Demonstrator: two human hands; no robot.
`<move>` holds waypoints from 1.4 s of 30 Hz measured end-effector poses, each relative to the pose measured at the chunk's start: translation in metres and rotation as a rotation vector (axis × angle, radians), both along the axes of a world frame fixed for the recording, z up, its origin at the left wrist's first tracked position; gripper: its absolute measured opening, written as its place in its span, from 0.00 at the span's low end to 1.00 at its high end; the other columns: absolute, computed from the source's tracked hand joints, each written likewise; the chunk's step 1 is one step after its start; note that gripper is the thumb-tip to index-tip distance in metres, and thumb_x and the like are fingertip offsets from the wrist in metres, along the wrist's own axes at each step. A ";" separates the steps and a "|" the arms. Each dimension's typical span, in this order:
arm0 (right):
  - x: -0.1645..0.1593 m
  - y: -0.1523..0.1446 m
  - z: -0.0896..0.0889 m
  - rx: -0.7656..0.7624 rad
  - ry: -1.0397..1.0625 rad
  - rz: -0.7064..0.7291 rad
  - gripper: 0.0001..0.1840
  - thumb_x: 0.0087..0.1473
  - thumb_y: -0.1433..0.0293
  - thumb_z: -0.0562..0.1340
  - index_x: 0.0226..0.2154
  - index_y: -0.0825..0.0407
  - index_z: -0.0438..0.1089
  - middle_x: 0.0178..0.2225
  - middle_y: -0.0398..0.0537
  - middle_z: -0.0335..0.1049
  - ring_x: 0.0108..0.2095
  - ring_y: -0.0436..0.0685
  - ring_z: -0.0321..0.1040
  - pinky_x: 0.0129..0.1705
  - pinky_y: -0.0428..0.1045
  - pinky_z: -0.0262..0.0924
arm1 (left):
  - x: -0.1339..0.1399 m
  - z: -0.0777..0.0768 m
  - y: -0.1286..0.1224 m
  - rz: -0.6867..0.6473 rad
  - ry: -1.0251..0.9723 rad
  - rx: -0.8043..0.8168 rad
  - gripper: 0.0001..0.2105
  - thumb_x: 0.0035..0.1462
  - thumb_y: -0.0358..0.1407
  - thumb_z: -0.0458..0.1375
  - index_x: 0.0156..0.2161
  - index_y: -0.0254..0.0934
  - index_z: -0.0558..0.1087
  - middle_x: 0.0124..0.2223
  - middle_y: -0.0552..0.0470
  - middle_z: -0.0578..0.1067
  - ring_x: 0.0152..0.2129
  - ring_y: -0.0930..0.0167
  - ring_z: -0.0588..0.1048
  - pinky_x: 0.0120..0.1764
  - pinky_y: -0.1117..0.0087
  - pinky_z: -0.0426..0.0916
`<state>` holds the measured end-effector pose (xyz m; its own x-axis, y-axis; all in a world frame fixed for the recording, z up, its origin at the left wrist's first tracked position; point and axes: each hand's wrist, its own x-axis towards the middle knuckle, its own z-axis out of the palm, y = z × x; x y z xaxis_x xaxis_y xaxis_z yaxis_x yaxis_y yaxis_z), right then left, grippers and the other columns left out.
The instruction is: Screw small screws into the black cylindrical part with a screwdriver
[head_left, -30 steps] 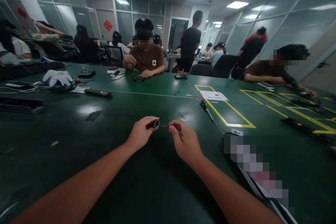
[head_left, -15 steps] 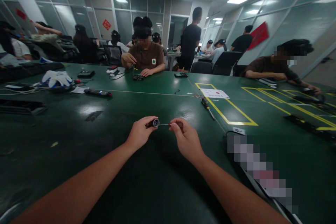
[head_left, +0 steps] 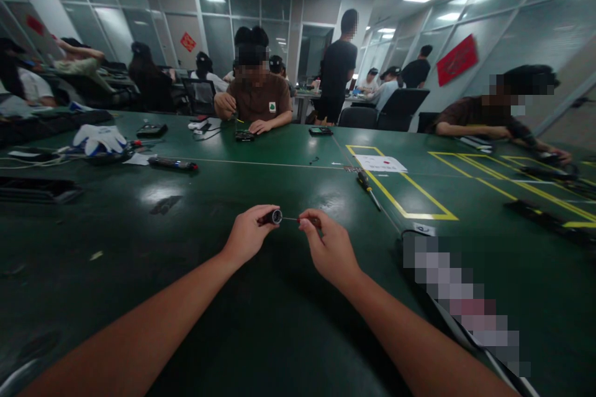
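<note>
The dark green counter point(head_left: 261, 335) spreads under and around the hands, its layout unchanged from a second ago. Far beyond the right hand, a walking person in black point(head_left: 416, 69) has moved farther off, and the red poster point(head_left: 457, 61), mostly covered earlier, now shows whole on the wall. A seated person in brown point(head_left: 256, 99) stays at the counter's far edge, well ahead of the hands.

Bare surface lies between the forearms, left of the left hand and just ahead of both. Room to the right is tighter: a long, partly pixelated flat item point(head_left: 460, 285) runs beside the right forearm, and a yellow-and-black screwdriver point(head_left: 364, 183) lies ahead and to the right, near a yellow tape outline point(head_left: 431, 218).

The left hand point(head_left: 246, 236) and right hand point(head_left: 333, 245) are apart, each closed on something, their pose nearly the same as before. The left pinches a black tube point(head_left: 272, 217), its round, pale-rimmed open end facing the camera. The right grips the reddish-brown handle of a thin-shafted tool point(head_left: 315, 222); its fine metal shaft points left at the tube. Whether the tip touches the rim, I cannot tell.
</note>
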<state>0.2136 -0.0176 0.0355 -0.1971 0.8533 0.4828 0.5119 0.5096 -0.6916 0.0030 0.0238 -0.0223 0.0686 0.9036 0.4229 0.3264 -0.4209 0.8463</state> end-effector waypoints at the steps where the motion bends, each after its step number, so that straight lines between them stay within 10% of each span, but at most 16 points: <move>1: 0.001 0.001 0.000 -0.018 0.025 0.010 0.08 0.66 0.66 0.56 0.41 0.49 0.71 0.34 0.46 0.77 0.36 0.56 0.75 0.39 0.50 0.63 | 0.000 0.000 0.000 0.000 0.002 0.002 0.18 0.54 0.27 0.65 0.51 0.41 0.79 0.51 0.48 0.79 0.47 0.64 0.79 0.54 0.57 0.72; 42: -0.001 -0.004 0.005 0.021 -0.050 -0.029 0.09 0.66 0.65 0.57 0.41 0.49 0.72 0.34 0.47 0.78 0.35 0.57 0.75 0.38 0.51 0.63 | 0.001 0.011 -0.007 0.000 0.083 0.045 0.16 0.55 0.28 0.64 0.49 0.41 0.80 0.51 0.47 0.79 0.48 0.64 0.78 0.55 0.58 0.71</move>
